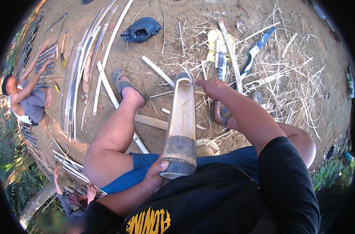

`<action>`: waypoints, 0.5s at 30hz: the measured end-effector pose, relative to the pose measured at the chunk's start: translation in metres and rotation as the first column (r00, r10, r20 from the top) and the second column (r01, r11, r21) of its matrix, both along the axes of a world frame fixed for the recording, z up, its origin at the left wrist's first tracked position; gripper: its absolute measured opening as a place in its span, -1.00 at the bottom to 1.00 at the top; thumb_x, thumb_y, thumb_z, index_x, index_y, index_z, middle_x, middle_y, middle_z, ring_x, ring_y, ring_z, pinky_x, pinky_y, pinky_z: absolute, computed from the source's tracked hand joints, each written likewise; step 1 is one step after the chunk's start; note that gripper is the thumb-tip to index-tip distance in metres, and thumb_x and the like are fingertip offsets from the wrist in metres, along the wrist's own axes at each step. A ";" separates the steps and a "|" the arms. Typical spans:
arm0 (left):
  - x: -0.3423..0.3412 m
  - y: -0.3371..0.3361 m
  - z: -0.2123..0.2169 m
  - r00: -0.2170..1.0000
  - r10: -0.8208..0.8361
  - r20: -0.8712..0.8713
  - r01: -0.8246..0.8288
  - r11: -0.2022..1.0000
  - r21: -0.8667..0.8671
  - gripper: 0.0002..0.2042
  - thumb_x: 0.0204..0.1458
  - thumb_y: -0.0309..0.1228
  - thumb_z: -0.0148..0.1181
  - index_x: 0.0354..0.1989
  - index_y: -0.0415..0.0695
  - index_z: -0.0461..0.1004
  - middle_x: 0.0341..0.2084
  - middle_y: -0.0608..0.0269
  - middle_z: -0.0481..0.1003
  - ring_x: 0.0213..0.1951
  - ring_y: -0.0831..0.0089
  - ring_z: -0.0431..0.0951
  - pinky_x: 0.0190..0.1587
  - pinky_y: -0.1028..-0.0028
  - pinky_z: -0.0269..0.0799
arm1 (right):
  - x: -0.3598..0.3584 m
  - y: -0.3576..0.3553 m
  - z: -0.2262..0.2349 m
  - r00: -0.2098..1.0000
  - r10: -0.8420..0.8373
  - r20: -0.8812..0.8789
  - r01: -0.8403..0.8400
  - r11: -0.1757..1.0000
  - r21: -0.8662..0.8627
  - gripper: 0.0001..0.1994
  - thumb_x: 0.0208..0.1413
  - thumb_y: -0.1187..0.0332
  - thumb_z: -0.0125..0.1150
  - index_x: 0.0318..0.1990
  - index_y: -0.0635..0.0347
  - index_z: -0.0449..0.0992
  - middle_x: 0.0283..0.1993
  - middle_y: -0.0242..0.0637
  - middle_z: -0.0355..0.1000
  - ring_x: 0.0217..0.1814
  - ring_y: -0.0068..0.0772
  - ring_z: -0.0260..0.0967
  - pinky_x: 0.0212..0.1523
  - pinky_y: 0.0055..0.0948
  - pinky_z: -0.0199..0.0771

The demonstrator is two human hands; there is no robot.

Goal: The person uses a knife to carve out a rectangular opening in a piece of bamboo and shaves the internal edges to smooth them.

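Observation:
A bamboo tube (180, 150) slopes across my lap, its upper wall cut away into a long pale trough. My left hand (155, 173) is closed round its near end, with the thumb on the dark rim. At the far end of the trough, my right hand (215, 89) is closed on a small thin blade (190, 84), which touches the cut edge there. The blade's handle is hidden in my fingers. Under my right forearm lies a brown curved wooden handle (217, 113), partly covered.
Bamboo shavings (294, 82) litter the ground at right, around a blue-and-white-handled tool (255, 50) and a yellow wrapper (214, 41). Long bamboo strips (80, 74) lie left, near a crumpled black bag (146, 25). One person (27, 95) sits far left; another (74, 199) is at lower left.

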State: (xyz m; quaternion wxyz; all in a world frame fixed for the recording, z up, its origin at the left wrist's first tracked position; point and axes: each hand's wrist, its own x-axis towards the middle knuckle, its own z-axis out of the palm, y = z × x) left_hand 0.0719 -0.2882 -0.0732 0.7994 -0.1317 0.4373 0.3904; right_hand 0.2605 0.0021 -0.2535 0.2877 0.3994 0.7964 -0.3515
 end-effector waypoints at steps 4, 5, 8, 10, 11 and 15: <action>0.004 0.000 -0.001 1.000 0.017 -0.020 -0.017 1.000 -0.015 -0.13 0.05 -0.15 0.19 0.52 -0.15 -0.04 0.31 -0.07 0.28 0.29 0.10 0.37 0.37 0.14 0.26 | 0.005 -0.002 -0.015 0.999 -0.051 -0.007 0.051 0.998 -0.022 -0.43 0.29 0.45 -0.03 0.43 -0.29 0.28 0.16 -0.05 0.54 0.17 -0.03 0.54 0.15 -0.15 0.57; 0.005 0.003 0.000 0.999 0.017 -0.034 -0.017 1.000 -0.021 -0.14 0.05 -0.16 0.19 0.52 -0.16 -0.04 0.31 -0.07 0.29 0.29 0.10 0.37 0.37 0.14 0.26 | 0.005 -0.003 -0.019 0.998 -0.057 -0.003 0.057 0.998 -0.035 -0.44 0.29 0.44 -0.01 0.42 -0.26 0.30 0.14 -0.04 0.55 0.16 -0.01 0.54 0.13 -0.15 0.57; 0.011 0.012 0.005 0.985 -0.029 -0.169 0.032 0.999 0.016 -0.22 0.07 -0.11 0.18 0.43 -0.24 0.13 0.23 -0.07 0.40 0.23 0.09 0.46 0.34 0.14 0.31 | 0.011 -0.007 -0.031 0.998 -0.051 -0.045 0.050 0.998 -0.037 -0.48 0.28 0.41 0.03 0.39 -0.15 0.33 0.04 0.00 0.57 0.06 0.03 0.56 0.04 -0.12 0.57; 0.013 0.020 0.009 0.982 -0.053 -0.184 0.065 0.996 0.058 -0.22 0.09 -0.14 0.18 0.45 -0.25 0.08 0.26 -0.06 0.36 0.25 0.11 0.43 0.35 0.16 0.29 | 0.028 -0.012 -0.040 0.989 -0.016 -0.148 0.018 1.000 0.013 -0.52 0.29 0.38 0.06 0.37 -0.06 0.35 -0.11 0.06 0.60 -0.08 0.07 0.59 -0.06 -0.08 0.56; 0.013 0.020 0.009 0.978 -0.046 -0.202 0.062 0.995 0.075 -0.22 0.10 -0.16 0.18 0.45 -0.25 0.05 0.28 -0.06 0.33 0.27 0.12 0.42 0.35 0.17 0.29 | 0.024 -0.014 -0.028 0.990 -0.031 -0.140 0.028 0.999 -0.021 -0.53 0.29 0.38 0.06 0.36 -0.05 0.36 -0.12 0.06 0.60 -0.07 0.08 0.59 -0.06 -0.07 0.56; 0.015 0.026 0.002 0.996 0.025 -0.084 -0.013 0.990 0.140 -0.17 0.11 -0.44 0.21 0.53 -0.20 -0.12 0.31 -0.05 0.30 0.31 0.17 0.38 0.36 0.19 0.30 | 0.039 -0.032 0.048 0.991 -0.092 -0.094 0.082 0.991 -0.102 -0.55 0.31 0.37 0.02 0.35 -0.03 0.37 -0.11 0.07 0.59 -0.06 0.11 0.58 -0.04 -0.05 0.55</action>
